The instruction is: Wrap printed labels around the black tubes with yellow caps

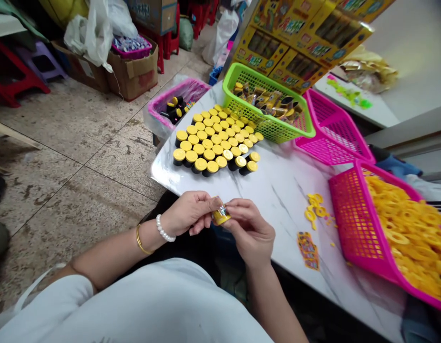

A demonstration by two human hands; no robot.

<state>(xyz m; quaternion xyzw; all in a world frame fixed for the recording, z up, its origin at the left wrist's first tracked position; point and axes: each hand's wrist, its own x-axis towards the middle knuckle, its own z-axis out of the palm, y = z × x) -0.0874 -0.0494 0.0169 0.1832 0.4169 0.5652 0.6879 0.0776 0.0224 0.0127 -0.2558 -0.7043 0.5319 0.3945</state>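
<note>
Just past the table's near edge, both hands meet around a small yellow-capped tub [221,218] with a shiny printed label, its yellow end tilted down toward me. My left hand [186,213], with a pearl bracelet and a gold bangle at the wrist, pinches its left side between thumb and fingers. The fingers and thumb of my right hand [254,233] close on the right side. Part of the tub is hidden behind my fingers. Beyond them, several black tubs with yellow lids [209,155] stand upright in packed rows on the white marbled table [273,190].
A green basket [277,128] of wrapped pieces stands behind the rows. At right, a pink basket [356,224] holds yellow rings. Sticker sheets [308,251] and loose yellow rings [314,208] lie nearby. A lined pink bin [158,114] adjoins the table's left edge. Printed boxes [295,28] are stacked behind.
</note>
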